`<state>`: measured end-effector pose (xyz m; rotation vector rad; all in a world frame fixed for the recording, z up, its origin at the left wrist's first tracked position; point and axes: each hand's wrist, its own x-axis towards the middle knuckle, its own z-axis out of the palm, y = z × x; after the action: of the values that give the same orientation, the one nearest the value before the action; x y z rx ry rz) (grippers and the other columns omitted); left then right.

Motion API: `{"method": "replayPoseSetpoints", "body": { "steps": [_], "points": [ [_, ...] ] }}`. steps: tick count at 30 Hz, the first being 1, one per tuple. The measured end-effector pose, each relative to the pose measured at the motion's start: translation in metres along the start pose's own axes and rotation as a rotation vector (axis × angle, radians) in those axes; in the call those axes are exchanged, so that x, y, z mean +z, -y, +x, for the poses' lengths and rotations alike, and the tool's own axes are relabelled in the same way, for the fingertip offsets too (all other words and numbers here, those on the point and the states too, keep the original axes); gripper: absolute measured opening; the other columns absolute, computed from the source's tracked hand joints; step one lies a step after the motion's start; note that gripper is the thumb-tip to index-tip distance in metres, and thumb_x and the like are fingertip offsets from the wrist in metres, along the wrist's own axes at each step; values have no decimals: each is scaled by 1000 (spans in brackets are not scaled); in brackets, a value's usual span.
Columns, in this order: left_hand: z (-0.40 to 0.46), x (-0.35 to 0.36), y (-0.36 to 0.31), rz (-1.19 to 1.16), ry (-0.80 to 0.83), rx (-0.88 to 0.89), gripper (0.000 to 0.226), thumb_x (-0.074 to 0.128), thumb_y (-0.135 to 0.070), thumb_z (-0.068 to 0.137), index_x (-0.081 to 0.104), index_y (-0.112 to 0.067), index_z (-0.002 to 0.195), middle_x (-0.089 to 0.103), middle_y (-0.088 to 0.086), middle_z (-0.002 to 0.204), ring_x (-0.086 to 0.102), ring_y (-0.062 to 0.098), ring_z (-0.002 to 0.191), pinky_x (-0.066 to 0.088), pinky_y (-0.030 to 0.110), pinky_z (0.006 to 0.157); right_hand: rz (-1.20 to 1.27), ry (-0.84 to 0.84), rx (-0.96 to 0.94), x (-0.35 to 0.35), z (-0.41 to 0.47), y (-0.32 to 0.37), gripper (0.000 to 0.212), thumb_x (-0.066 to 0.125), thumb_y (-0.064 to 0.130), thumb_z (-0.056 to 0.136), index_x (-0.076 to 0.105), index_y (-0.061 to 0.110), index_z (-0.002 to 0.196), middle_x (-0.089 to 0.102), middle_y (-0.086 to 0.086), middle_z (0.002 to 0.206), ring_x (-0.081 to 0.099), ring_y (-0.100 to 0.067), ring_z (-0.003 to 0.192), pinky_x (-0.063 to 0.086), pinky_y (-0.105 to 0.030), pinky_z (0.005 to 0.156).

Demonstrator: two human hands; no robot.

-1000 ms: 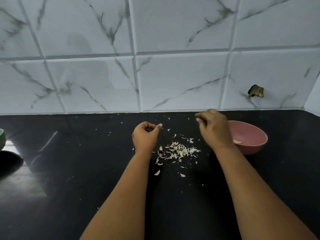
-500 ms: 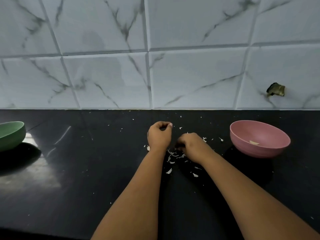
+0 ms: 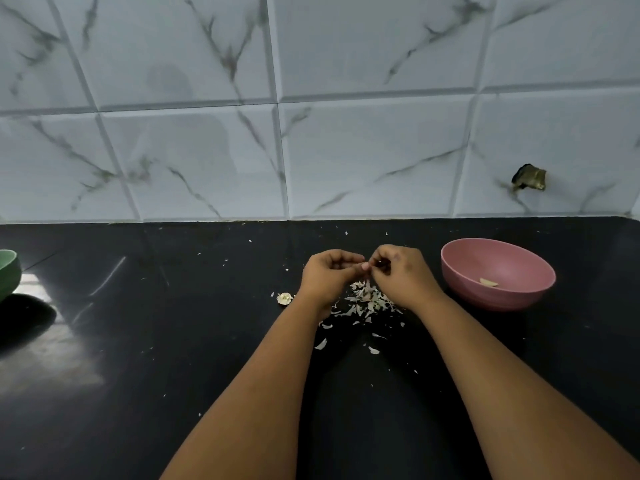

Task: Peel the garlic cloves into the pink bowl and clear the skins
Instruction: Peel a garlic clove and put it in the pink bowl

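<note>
Between the two hands, just right of the frame's centre, a garlic clove [image 3: 378,265] is presumably being worked, though only a pale fleck is showing among the fingertips and the clove itself is mostly hidden. Half a second ago the right hand [image 3: 401,275] was reaching down into the skins [image 3: 367,299] on the counter; now it is lifting clear and meeting the left hand [image 3: 329,275], fingers of both curling inward and pinching at the same small spot, thumbs touching. That is suggesting a fresh clove is being picked up and its peeling is starting, rather than the clearing of skins. Below the hands the skins are lying in a loose heap with flakes scattering toward the lower centre, and a small root end [image 3: 284,298] is sitting just left of the left wrist. To the right of the hands, the pink bowl [image 3: 498,296] is holding one peeled piece [image 3: 488,282], so the task is looking far from done. At the far left edge a green bowl [image 3: 8,275] is peeking into view on the black counter [image 3: 138,341].
</note>
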<state>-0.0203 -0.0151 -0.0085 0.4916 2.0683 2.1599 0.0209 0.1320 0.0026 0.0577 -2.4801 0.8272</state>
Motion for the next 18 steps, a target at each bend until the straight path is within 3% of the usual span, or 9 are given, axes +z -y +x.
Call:
{"method": "replayPoseSetpoints", "body": {
  "steps": [2, 4, 8, 10, 13, 16, 18],
  "points": [
    [0, 2, 1, 66, -9, 0, 12, 77, 1, 79, 72, -9, 84, 74, 8, 77, 73, 18, 76, 60, 31, 76, -21, 51, 36, 2, -1, -2, 3, 67, 14, 87, 69, 14, 84, 69, -4, 80, 64, -17, 73, 53, -31, 68],
    [0, 3, 4, 235, -90, 19, 9, 76, -6, 83, 74, -14, 84, 75, 6, 78, 74, 20, 80, 61, 38, 79, -28, 86, 88, 2, -1, -6, 7, 64, 11, 90, 71, 13, 88, 70, -5, 85, 63, -16, 74, 52, -28, 69],
    [2, 0, 5, 291, -135, 18, 9, 71, -13, 89, 73, -19, 81, 74, 1, 75, 73, 17, 74, 62, 39, 77, -44, 82, 108, -13, 2, -14, 9, 69, 10, 87, 76, 16, 88, 68, 2, 81, 59, -6, 69, 40, -9, 61],
    [2, -3, 5, 313, -159, 35, 9, 73, -16, 87, 72, -19, 79, 72, -2, 69, 70, 12, 66, 61, 31, 68, -26, 82, 89, -18, 2, -12, 5, 77, 15, 80, 77, 20, 82, 66, 7, 75, 58, -1, 65, 38, -2, 57],
    [3, -5, 4, 342, -222, 52, 16, 79, -22, 81, 69, -19, 70, 63, -11, 52, 56, -3, 46, 45, 14, 47, 10, 155, 20, -11, -3, -1, 11, 83, 18, 74, 75, 18, 81, 64, 8, 72, 57, -4, 63, 44, -13, 61],
    [4, -5, 5, 392, -254, 44, 20, 80, -28, 80, 65, -22, 67, 60, -14, 51, 53, -7, 45, 40, 10, 45, -80, 314, -30, 0, -6, 6, 19, 80, 21, 78, 75, 18, 96, 66, 3, 88, 62, -11, 78, 51, -25, 74],
    [5, -4, 7, 409, -257, 49, 20, 77, -30, 82, 64, -23, 68, 60, -13, 55, 52, -9, 46, 39, 11, 47, -127, 384, -30, 3, -6, 4, 14, 77, 17, 80, 76, 18, 94, 70, 0, 90, 64, -14, 82, 52, -27, 76]
  ]
}}
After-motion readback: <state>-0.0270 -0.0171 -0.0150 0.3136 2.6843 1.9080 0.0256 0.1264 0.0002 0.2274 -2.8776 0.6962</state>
